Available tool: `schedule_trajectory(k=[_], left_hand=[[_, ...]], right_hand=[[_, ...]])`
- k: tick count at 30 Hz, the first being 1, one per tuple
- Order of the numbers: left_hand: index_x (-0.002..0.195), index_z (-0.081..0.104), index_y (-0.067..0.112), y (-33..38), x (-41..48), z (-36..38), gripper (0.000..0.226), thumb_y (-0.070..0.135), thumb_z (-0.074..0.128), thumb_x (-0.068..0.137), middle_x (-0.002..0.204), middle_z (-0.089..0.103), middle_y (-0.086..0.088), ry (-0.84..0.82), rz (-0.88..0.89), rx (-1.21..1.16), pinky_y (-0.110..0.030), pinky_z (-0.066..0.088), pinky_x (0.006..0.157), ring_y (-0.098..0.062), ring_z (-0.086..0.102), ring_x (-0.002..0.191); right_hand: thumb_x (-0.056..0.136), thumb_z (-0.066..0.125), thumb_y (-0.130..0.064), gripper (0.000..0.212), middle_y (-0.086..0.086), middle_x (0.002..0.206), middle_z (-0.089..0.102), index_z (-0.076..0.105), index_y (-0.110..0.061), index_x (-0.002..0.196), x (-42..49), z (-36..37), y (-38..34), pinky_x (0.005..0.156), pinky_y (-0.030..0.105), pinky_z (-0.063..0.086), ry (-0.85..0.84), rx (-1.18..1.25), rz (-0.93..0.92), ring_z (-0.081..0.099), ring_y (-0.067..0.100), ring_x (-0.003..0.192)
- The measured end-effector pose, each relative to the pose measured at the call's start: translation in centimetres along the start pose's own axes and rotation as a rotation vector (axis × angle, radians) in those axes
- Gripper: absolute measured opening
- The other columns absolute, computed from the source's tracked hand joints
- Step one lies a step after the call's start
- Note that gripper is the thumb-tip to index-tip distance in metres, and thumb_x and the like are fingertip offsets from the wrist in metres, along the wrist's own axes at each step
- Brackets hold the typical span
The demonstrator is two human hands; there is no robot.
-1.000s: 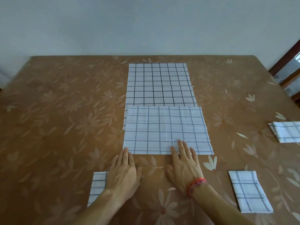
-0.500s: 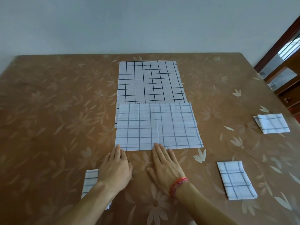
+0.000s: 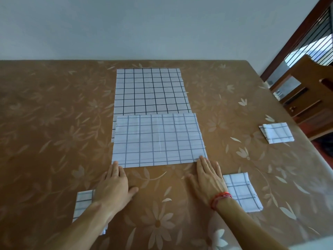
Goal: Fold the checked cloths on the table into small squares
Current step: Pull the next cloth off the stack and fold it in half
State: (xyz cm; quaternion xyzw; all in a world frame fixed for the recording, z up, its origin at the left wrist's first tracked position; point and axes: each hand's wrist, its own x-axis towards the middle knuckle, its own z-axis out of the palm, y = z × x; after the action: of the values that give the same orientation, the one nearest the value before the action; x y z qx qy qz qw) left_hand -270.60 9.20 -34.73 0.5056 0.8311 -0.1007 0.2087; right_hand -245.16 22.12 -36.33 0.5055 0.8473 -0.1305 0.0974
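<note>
A grey-checked white cloth (image 3: 158, 140) lies folded once into a wide rectangle in the middle of the table. It overlaps the near end of a flat black-checked cloth (image 3: 151, 90) behind it. My left hand (image 3: 115, 184) lies flat on the table with its fingertips at the folded cloth's near left corner. My right hand (image 3: 210, 178), a red thread on its wrist, lies flat with its fingertips at the near right corner. Neither hand grips anything.
Three small folded checked squares lie on the brown flowered tablecloth (image 3: 46, 138): one (image 3: 83, 204) partly under my left forearm, one (image 3: 241, 192) right of my right hand, one (image 3: 276, 132) near the right edge. A wooden chair (image 3: 310, 94) stands beyond that edge.
My right hand slid right along the folded cloth's near edge, from its middle to the right corner. My left hand stayed by the left corner. The camera turned right.
</note>
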Motion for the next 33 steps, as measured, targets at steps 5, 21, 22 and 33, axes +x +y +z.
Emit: schedule_trajectory(k=[5, 21, 22, 33], left_hand=[[0.153, 0.008, 0.002, -0.1, 0.0, 0.3, 0.092, 0.065, 0.038, 0.093, 0.162, -0.005, -0.017, 0.026, 0.010, -0.005, -0.035, 0.012, 0.121, -0.025, 0.001, 0.150], [0.153, 0.010, 0.003, 0.2, 0.0, 0.0, 0.092, 0.067, 0.036, 0.093, 0.162, -0.003, -0.016, 0.050, 0.011, -0.009, -0.033, 0.016, 0.119, -0.025, 0.003, 0.150], [0.153, 0.010, 0.003, 0.2, 0.0, -0.1, 0.092, 0.067, 0.036, 0.092, 0.162, -0.003, -0.016, 0.050, 0.009, -0.012, -0.033, 0.016, 0.119, -0.025, 0.003, 0.150], [0.153, 0.008, 0.002, 0.1, 0.1, 0.3, 0.093, 0.065, 0.039, 0.092, 0.162, -0.005, -0.017, 0.080, 0.014, -0.050, -0.035, 0.012, 0.120, -0.025, -0.001, 0.150]], right_hand=[[0.080, 0.003, -0.058, 0.084, -0.004, 0.151, 0.034, 0.034, -0.016, 0.146, 0.9, -0.7, -0.4, 0.120, 0.041, 0.000, 0.082, 0.020, 0.062, 0.028, 0.014, 0.141], [0.087, 0.056, -0.037, 0.053, 0.006, 0.127, 0.056, 0.047, -0.017, 0.135, 7.1, -6.0, -0.2, 0.095, 0.034, 0.042, 0.093, 0.714, 0.573, 0.051, 0.029, 0.121], [0.086, 0.056, -0.036, 0.047, 0.006, 0.117, 0.058, 0.052, -0.016, 0.128, 7.5, -6.2, -0.2, 0.089, 0.033, 0.043, 0.087, 0.736, 0.599, 0.054, 0.029, 0.114], [0.072, 0.066, -0.045, 0.044, 0.007, 0.083, 0.069, 0.067, -0.007, 0.093, 9.0, -6.4, -0.2, 0.057, 0.028, 0.050, 0.022, 0.854, 0.672, 0.064, 0.024, 0.071]])
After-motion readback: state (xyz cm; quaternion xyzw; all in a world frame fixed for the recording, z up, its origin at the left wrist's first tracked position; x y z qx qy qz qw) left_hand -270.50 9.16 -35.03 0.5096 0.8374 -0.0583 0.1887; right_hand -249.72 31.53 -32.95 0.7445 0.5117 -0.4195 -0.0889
